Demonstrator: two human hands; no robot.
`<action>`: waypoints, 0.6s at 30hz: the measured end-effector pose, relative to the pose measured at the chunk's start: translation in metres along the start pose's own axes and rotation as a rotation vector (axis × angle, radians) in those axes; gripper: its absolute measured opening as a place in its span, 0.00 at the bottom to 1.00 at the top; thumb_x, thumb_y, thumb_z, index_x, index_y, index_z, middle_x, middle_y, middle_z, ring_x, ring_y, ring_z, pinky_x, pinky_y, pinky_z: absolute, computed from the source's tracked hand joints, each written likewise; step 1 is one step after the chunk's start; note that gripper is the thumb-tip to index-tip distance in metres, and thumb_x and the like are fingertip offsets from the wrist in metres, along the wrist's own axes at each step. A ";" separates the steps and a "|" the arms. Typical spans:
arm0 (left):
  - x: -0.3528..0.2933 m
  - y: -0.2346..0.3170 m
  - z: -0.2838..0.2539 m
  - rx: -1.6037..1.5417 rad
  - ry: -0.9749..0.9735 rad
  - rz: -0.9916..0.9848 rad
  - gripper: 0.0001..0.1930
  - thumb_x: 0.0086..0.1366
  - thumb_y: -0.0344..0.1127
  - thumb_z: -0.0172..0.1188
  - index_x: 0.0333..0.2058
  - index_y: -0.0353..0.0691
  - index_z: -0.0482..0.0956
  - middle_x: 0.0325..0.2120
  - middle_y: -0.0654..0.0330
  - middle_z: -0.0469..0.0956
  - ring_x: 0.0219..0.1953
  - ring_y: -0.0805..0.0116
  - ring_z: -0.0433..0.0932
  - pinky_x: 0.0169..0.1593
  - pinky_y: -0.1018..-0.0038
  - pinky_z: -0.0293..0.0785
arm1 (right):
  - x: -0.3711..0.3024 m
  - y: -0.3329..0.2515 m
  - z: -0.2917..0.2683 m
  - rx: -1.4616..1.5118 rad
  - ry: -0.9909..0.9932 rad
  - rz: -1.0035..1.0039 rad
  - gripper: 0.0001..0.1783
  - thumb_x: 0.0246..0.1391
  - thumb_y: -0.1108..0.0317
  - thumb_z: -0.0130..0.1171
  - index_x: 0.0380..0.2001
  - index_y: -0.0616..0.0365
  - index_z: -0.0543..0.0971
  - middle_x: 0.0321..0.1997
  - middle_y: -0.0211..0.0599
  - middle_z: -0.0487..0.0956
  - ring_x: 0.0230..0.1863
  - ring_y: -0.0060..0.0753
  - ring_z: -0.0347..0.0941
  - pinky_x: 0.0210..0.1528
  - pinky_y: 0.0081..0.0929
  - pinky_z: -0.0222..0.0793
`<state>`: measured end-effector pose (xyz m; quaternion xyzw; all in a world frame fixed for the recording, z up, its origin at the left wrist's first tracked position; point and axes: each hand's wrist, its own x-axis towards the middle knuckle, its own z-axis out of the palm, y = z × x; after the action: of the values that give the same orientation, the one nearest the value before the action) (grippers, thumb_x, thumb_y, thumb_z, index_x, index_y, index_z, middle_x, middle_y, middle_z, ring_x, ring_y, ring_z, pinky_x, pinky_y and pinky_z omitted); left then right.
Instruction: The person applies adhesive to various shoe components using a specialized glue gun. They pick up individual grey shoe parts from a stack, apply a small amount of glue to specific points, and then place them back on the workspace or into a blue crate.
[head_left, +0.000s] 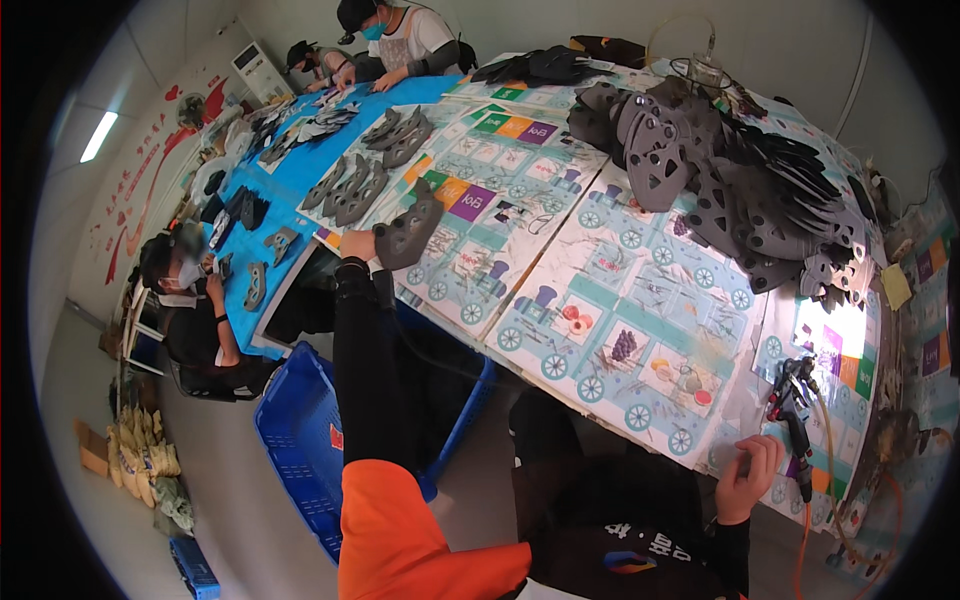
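Observation:
My left hand [358,246] reaches far out over the table's left side, its fingers closed on the edge of a dark grey moulded piece with holes [408,230]. That piece lies on or just above the patterned table cover; the fingertips are partly hidden. Beside it, several similar grey pieces [355,190] lie in rows on a pale sheet. My right hand [750,478] rests at the near right table edge with loosely bent fingers and nothing visible in them. Closest to it is a spray gun [795,405] with a black handle and a hose.
A large heap of dark grey pieces [740,190] covers the back right of the table [610,330]. Below its left edge stands a blue plastic crate [300,450]. A blue-covered table [330,130] adjoins, with people [410,45] working there. An orange hose [803,550] hangs at right.

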<state>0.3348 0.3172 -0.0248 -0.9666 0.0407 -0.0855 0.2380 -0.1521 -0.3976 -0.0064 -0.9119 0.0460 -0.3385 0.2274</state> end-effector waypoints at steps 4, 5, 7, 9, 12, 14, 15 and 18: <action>0.004 -0.035 0.026 0.111 -0.068 -0.073 0.09 0.60 0.41 0.68 0.34 0.44 0.88 0.31 0.52 0.89 0.39 0.47 0.89 0.44 0.51 0.85 | -0.001 0.000 0.002 -0.004 -0.017 0.012 0.12 0.43 0.84 0.53 0.34 0.63 0.76 0.40 0.47 0.76 0.52 0.61 0.72 0.57 0.51 0.67; 0.002 -0.043 0.031 0.114 -0.075 -0.074 0.09 0.60 0.41 0.68 0.34 0.44 0.88 0.31 0.52 0.89 0.39 0.47 0.89 0.44 0.51 0.85 | -0.001 0.001 0.003 -0.001 -0.026 0.011 0.12 0.43 0.84 0.53 0.34 0.63 0.76 0.40 0.47 0.76 0.52 0.61 0.72 0.57 0.52 0.67; 0.014 -0.034 0.027 0.043 -0.012 -0.102 0.13 0.64 0.42 0.64 0.36 0.42 0.92 0.37 0.48 0.90 0.42 0.47 0.90 0.45 0.51 0.85 | -0.002 0.000 0.000 -0.019 -0.033 0.025 0.12 0.43 0.84 0.53 0.34 0.63 0.76 0.40 0.47 0.76 0.52 0.61 0.72 0.56 0.52 0.67; 0.013 -0.026 0.009 0.028 -0.038 -0.128 0.14 0.64 0.43 0.63 0.36 0.41 0.93 0.37 0.48 0.90 0.42 0.46 0.90 0.46 0.50 0.85 | -0.001 -0.001 -0.004 -0.023 -0.031 0.033 0.12 0.43 0.84 0.53 0.34 0.62 0.76 0.40 0.47 0.76 0.52 0.61 0.72 0.56 0.52 0.67; 0.006 -0.021 -0.021 -0.258 0.210 -0.517 0.16 0.63 0.43 0.63 0.40 0.40 0.92 0.38 0.46 0.90 0.43 0.44 0.89 0.48 0.51 0.84 | -0.001 0.001 -0.007 0.020 0.008 -0.010 0.13 0.41 0.82 0.55 0.34 0.61 0.77 0.39 0.46 0.77 0.50 0.60 0.73 0.56 0.52 0.68; -0.002 0.024 -0.037 -0.528 0.365 -0.480 0.16 0.64 0.40 0.64 0.44 0.37 0.90 0.40 0.45 0.90 0.42 0.46 0.90 0.49 0.53 0.83 | 0.006 0.000 -0.002 0.018 0.004 -0.043 0.14 0.39 0.80 0.57 0.34 0.60 0.78 0.39 0.46 0.78 0.49 0.59 0.74 0.55 0.51 0.69; -0.009 0.033 -0.053 -0.698 0.459 -0.440 0.16 0.66 0.39 0.65 0.46 0.35 0.89 0.41 0.45 0.90 0.42 0.48 0.90 0.50 0.56 0.83 | 0.009 0.001 0.002 0.066 0.005 -0.041 0.14 0.38 0.80 0.57 0.33 0.59 0.79 0.39 0.45 0.79 0.48 0.59 0.75 0.54 0.50 0.69; 0.010 0.163 -0.125 -1.179 0.141 -0.189 0.18 0.71 0.38 0.68 0.54 0.32 0.85 0.41 0.52 0.90 0.42 0.63 0.89 0.48 0.67 0.83 | 0.012 0.002 0.005 0.067 0.027 -0.035 0.13 0.37 0.80 0.60 0.31 0.57 0.79 0.37 0.39 0.80 0.47 0.54 0.76 0.53 0.48 0.69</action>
<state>0.3152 0.1156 0.0096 -0.9270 0.0110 -0.1332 -0.3503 -0.1398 -0.4001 -0.0031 -0.8998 0.0215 -0.3559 0.2513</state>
